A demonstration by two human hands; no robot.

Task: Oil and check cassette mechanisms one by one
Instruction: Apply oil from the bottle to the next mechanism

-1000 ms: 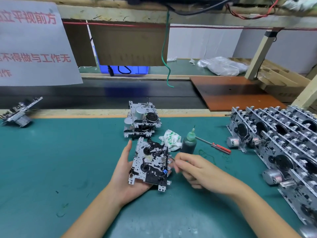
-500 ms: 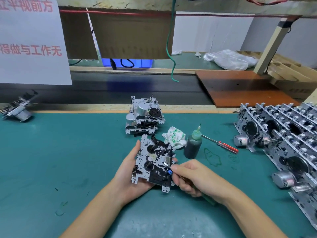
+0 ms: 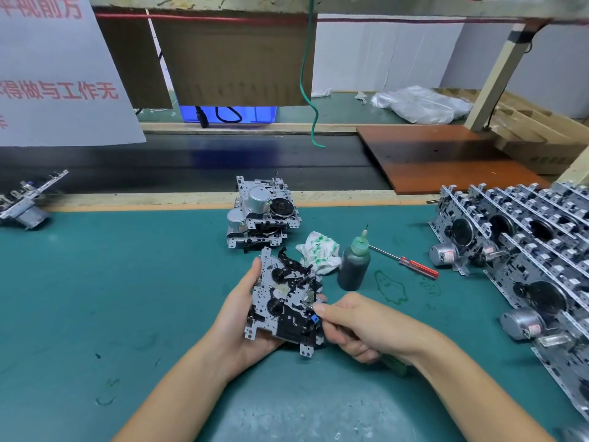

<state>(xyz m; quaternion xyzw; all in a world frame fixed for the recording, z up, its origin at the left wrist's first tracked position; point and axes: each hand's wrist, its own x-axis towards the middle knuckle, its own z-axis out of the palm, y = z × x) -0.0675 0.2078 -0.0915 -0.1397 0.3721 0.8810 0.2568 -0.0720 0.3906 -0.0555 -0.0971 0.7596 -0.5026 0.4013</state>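
Observation:
A silver and black cassette mechanism lies tilted in my left hand, which cradles it from below with the thumb along its left edge. My right hand grips a thin tool with a green handle. The tool's metal tip touches the mechanism's right side near a small blue part. A dark green oil bottle with a needle nozzle stands upright just behind, on the green mat.
Two stacked mechanisms sit at the mat's back edge. A stained white rag and a red-handled screwdriver lie by the bottle. Rows of mechanisms fill the right side. Another mechanism lies far left. A dark conveyor belt runs behind.
My right hand has moved in from the mechanism's right edge and brought the tool tip onto it. My left hand has kept holding the mechanism, raising it slightly.

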